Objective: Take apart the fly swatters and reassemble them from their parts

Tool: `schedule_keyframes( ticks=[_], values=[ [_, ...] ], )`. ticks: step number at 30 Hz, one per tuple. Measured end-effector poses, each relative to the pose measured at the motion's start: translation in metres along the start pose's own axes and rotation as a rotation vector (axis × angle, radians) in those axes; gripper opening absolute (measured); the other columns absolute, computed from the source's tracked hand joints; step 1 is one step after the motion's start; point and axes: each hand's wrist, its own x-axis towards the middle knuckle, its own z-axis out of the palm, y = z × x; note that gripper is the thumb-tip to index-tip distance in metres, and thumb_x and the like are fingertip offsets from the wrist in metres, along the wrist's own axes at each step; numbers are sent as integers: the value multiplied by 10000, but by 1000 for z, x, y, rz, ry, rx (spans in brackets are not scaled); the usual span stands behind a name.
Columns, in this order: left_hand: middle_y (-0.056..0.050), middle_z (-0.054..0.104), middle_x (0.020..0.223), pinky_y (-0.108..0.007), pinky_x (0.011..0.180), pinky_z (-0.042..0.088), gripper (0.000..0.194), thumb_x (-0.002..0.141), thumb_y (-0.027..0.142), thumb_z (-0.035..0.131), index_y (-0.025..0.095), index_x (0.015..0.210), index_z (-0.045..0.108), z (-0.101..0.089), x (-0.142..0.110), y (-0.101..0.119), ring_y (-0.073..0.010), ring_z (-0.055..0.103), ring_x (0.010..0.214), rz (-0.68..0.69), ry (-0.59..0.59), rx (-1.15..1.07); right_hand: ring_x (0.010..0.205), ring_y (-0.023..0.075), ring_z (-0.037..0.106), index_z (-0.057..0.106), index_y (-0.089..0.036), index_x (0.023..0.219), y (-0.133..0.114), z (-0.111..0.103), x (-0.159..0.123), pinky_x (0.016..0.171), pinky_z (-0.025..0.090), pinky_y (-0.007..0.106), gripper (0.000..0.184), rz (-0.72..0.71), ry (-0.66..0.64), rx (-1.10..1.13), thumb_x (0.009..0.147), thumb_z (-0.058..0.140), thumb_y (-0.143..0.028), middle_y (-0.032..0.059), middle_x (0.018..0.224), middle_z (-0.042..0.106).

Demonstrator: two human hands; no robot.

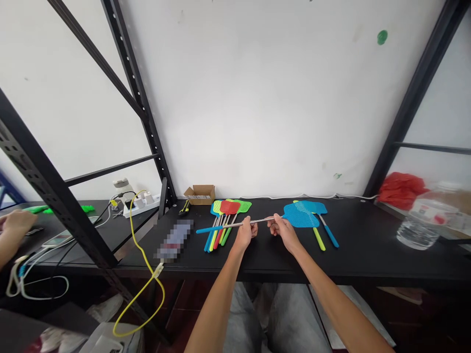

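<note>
While blue swatter (294,215) held over tabletop (368,255) centre: left hand (246,234) grip pinched on rod, right hand (283,230) pinched near head. Telescoping step judged underway; steady axial pull needed. Finished pile (224,220) at 9 o'clock.

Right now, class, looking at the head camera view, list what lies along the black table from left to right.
White power strip → cardboard box → pile of fly swatters → left hand → right hand → blue swatter head → water bottle.
</note>
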Motion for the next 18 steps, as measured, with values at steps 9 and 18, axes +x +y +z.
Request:
schedule_keyframes(
  ticks=[9,18],
  values=[
    [8,367,463,-281,517,271,581,939,572,205,212,509,359,7,0,-4,-124,325,472,-51,-46,167,562,152,529,664,-184,704,8,7,-1,552,384,281,516,86,-100,-96,807,565,-679,20,573,571],
    [61,192,477,-243,453,147,443,902,446,333,215,528,271,-10,3,-5,-79,154,438,-17,181,-330,471,140,478,523,-227,654,-2,-1,8,444,402,299,467,119,365,499,694,691,-661,2,542,534]
  ],
)
